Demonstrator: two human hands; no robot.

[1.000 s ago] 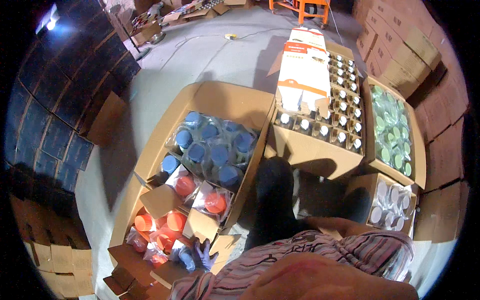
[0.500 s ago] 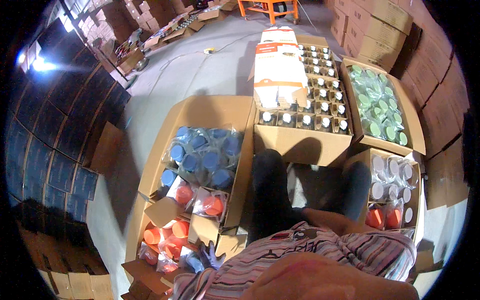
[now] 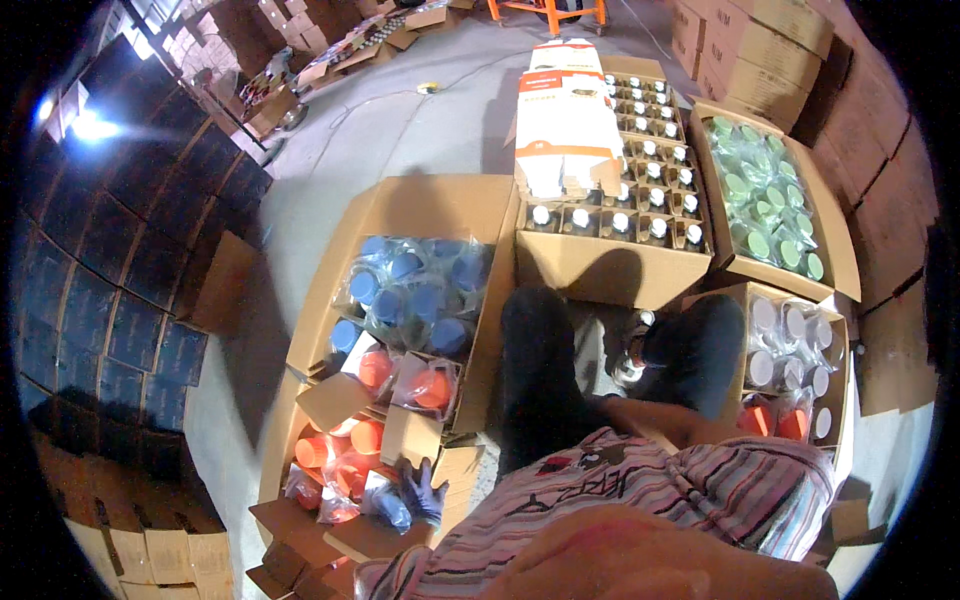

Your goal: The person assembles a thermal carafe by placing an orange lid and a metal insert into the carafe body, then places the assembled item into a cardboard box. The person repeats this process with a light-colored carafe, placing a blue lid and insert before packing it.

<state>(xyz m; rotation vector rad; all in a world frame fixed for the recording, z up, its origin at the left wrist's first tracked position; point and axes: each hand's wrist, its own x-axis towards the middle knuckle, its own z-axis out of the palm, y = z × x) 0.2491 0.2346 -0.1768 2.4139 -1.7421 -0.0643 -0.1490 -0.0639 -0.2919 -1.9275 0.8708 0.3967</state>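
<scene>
My left hand [image 3: 426,492], in a dark purple glove, is open with its fingers spread over the near end of a long cardboard box [image 3: 318,330]. Beside its fingers lies a blue-topped item in a clear bag [image 3: 388,503]. Several bagged items with orange lids [image 3: 345,450] fill that end, next to raised cardboard flaps [image 3: 412,436]. Farther up the same box are bagged containers with blue lids [image 3: 405,300]. My right forearm [image 3: 655,425] crosses my lap; the hand at its end cannot be made out against my dark trousers.
Ahead stands a divided carton [image 3: 610,268] of white-capped bottles, with flat printed cartons [image 3: 568,120] on top. To the right are a box of green-lidded containers [image 3: 765,200] and a box with white and orange lids [image 3: 790,340]. Stacked cartons line both sides.
My left hand has risen slightly and its fingers now show more clearly, spread beside the blue-topped item. The view has shifted a little, and a shoe now shows between my legs.
</scene>
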